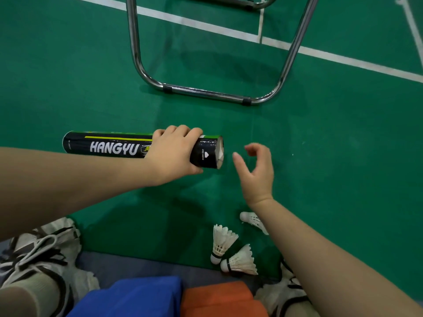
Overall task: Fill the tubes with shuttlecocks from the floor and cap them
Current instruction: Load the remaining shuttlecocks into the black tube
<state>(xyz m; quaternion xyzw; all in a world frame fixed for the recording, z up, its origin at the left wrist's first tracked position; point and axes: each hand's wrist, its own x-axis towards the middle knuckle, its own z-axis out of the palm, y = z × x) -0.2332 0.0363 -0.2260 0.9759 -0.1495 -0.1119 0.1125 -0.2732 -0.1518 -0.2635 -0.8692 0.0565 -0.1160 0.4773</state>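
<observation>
A black HANGYU shuttlecock tube [109, 146] is held level above the green floor, its open end pointing right with white feathers showing inside. My left hand [175, 153] grips it near that open end. Just right of the opening my right hand [256, 170] hovers empty, with loosely curled fingers. Three white shuttlecocks lie on the floor near my feet: one [253, 220] partly under my right forearm, one [220, 242] with its cork toward me, and one [240, 261] on its side.
A chrome tubular chair frame [206, 92] stands on the floor beyond the tube. White court lines [343, 58] run across the far floor. My shoes [39, 255] flank a blue block [137, 296] and an orange block [219, 298] at the bottom edge.
</observation>
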